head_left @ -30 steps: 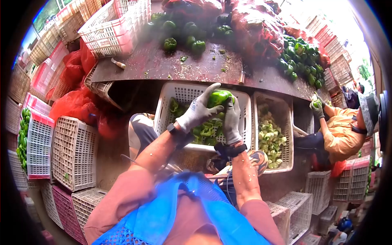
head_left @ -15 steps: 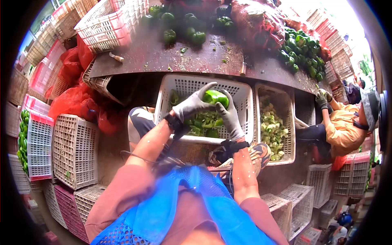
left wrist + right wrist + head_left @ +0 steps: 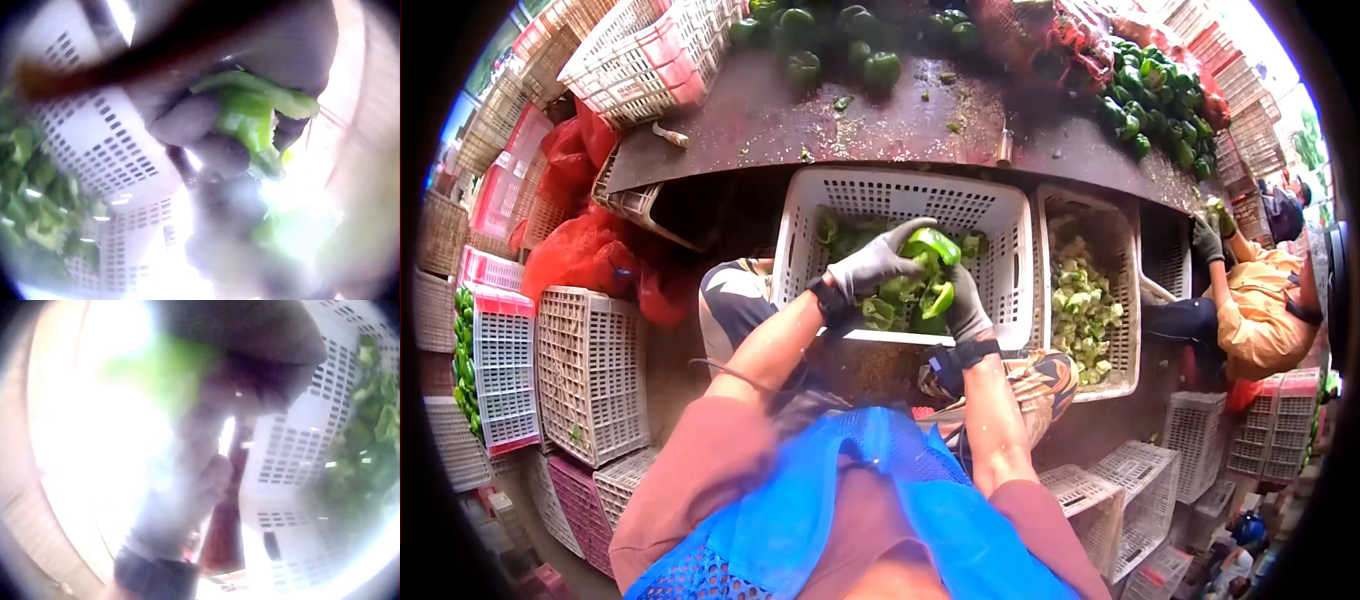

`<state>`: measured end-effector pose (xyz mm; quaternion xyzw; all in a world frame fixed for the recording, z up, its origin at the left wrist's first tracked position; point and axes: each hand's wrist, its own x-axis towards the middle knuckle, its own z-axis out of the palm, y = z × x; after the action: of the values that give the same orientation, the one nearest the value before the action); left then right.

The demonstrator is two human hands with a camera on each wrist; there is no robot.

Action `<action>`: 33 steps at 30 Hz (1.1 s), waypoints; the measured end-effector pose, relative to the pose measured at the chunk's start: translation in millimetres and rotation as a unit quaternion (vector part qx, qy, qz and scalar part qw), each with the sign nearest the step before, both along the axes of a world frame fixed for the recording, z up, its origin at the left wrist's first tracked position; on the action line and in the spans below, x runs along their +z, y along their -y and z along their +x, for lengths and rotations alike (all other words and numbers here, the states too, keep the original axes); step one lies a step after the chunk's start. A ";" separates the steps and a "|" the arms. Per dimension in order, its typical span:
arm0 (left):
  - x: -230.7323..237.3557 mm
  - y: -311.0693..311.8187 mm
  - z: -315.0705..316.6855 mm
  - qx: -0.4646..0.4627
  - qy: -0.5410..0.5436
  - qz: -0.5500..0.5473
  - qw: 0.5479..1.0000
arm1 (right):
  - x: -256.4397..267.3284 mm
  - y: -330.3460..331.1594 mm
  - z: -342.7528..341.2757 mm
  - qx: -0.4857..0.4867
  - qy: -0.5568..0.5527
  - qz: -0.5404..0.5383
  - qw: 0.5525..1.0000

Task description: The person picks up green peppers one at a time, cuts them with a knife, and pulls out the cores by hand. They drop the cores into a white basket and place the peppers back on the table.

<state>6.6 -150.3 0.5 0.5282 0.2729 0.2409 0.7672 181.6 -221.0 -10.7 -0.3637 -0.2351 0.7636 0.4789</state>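
Observation:
In the head view the gloved left hand (image 3: 874, 266) grips a piece of green pepper (image 3: 932, 246) over a white crate (image 3: 905, 182). Beside it, the gloved right hand (image 3: 967, 306) holds another green piece (image 3: 937, 299), its fingers curled up against it. The left wrist view has a torn pepper piece (image 3: 244, 115) with a cut edge between the left glove's fingers. Glare washes out much of the right wrist view, where a blurred green piece (image 3: 162, 372) lies against the right glove. Pepper pieces (image 3: 880, 312) lie in the crate below the hands.
A crate of pale green cores (image 3: 1084, 310) stands at the right. Beyond is a dark table (image 3: 770, 133) with whole peppers (image 3: 880, 70) and a small handled tool (image 3: 670, 135). A person in orange (image 3: 1268, 300) sits at the far right; stacked crates (image 3: 590, 375) stand left.
The single whole-looking pepper between the hands now shows as two pieces, one at each hand. The right hand has moved lower, and the view has shifted slightly.

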 end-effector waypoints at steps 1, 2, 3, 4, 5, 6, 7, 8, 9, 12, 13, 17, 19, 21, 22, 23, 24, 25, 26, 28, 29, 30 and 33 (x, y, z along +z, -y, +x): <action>-5.8 -4.1 2.6 0.012 0.095 -0.028 0.995 | -3.4 -6.8 1.4 0.061 -0.251 0.055 0.964; -9.7 -4.2 1.3 -0.027 0.115 -0.084 0.989 | -1.8 -2.8 6.4 0.073 -0.346 0.022 0.935; -6.5 -5.8 -1.4 -0.049 0.130 -0.100 0.985 | 6.3 -7.2 7.1 0.070 -0.318 0.107 0.939; -4.9 -5.4 -3.6 -0.068 0.146 -0.117 0.980 | 10.1 -11.8 10.0 0.066 -0.287 0.189 0.937; -12.6 -4.3 -3.8 -0.030 0.184 -0.162 0.969 | 12.4 -13.0 13.7 -0.069 0.021 0.045 0.996; -8.9 -6.8 -5.3 -0.008 0.154 -0.126 0.980 | -38.7 -27.9 45.1 -0.116 0.077 -0.037 0.989; -19.6 -9.6 -6.0 -0.007 0.147 -0.126 0.981 | -47.3 -32.0 47.8 -0.158 0.244 -0.013 0.957; -31.0 -15.4 -5.2 -0.006 0.140 -0.123 0.982 | -51.8 -37.9 50.6 -0.197 0.403 0.014 0.893; -33.8 -18.2 -3.8 0.008 0.099 -0.064 0.993 | -61.2 -37.2 58.0 -0.227 0.634 0.165 0.720; -30.9 -11.3 5.6 0.043 -0.055 0.045 0.997 | 86.9 -14.0 3.5 -0.008 0.328 0.030 0.944; -39.1 -11.1 13.8 0.041 -0.051 0.033 0.997 | 47.2 -18.9 12.8 0.042 0.423 0.110 0.898; -47.4 -22.4 29.7 0.028 -0.161 0.083 0.983 | 33.5 -17.9 24.4 -0.051 0.571 0.135 0.808; -29.9 -45.7 22.4 0.013 -0.250 0.146 0.957 | 37.1 -14.6 67.4 -0.087 0.719 0.135 0.676; -4.0 -71.3 9.2 0.003 -0.368 0.280 0.887 | 37.0 -13.1 118.2 -0.023 0.844 0.049 0.534; -17.2 -87.3 8.9 0.012 -0.458 0.446 0.769 | 37.5 -11.7 137.3 0.028 0.891 -0.001 0.454; -20.8 -106.3 6.9 0.047 -0.480 0.479 0.733 | 29.2 -4.5 153.2 0.012 0.915 0.008 0.404; -21.7 -130.8 3.8 0.084 -0.501 0.511 0.694 | 21.5 -3.9 163.0 -0.005 0.936 0.019 0.352; -24.0 -165.8 -2.5 0.104 -0.505 0.495 0.699 | 28.8 -14.0 162.6 0.014 0.897 -0.026 0.441; -24.7 -199.9 -10.0 0.122 -0.510 0.478 0.705 | 29.7 -20.6 156.1 -0.026 0.877 0.029 0.480; 21.8 -233.5 -14.4 0.218 -0.567 0.425 0.671 | 32.9 -41.3 131.2 -0.032 0.813 0.083 0.575; 28.0 -258.9 -14.2 0.231 -0.579 0.387 0.679 | 24.1 -51.8 116.0 -0.050 0.822 0.138 0.550; 32.9 -284.9 -12.9 0.244 -0.588 0.351 0.687 | 25.4 -62.1 98.6 -0.042 0.803 0.190 0.563; 26.1 -346.4 -3.7 0.157 -0.587 0.459 0.648 | 14.3 -90.9 52.3 -0.010 0.739 0.272 0.617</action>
<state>3.0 196.1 26.6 0.7934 0.5990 0.0920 0.0569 233.9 -130.1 3.6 -0.6601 -0.7031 0.1335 0.2282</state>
